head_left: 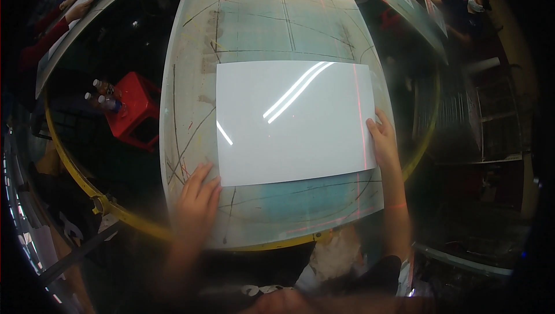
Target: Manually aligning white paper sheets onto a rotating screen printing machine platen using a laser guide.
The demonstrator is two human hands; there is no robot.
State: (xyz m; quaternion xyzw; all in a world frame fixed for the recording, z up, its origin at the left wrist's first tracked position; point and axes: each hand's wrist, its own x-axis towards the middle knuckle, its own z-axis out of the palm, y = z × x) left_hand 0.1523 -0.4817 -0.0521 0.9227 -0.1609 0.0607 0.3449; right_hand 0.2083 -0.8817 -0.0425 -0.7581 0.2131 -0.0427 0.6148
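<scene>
A glossy white sheet (300, 146) lies on a pale, line-marked board (191, 83), its surface reflecting bright lamps. My right hand (385, 142) holds the sheet's right edge, with the thumb on top and the other fingers along and partly past the edge. Beside the lower left corner, my left hand (196, 203) rests with its fingers stretched out on the board, the fingertips close to the sheet's edge. A red laser line runs down the right part of the sheet and continues onto the board.
A yellow curved rail (136, 218) rings the board. Left of it stands a red stool (136, 106) with several bottles (110, 103). Further boards sit at far left and far right; a co-worker's hands (78, 10) are at the left one, and a masked person (462, 16) is at the right.
</scene>
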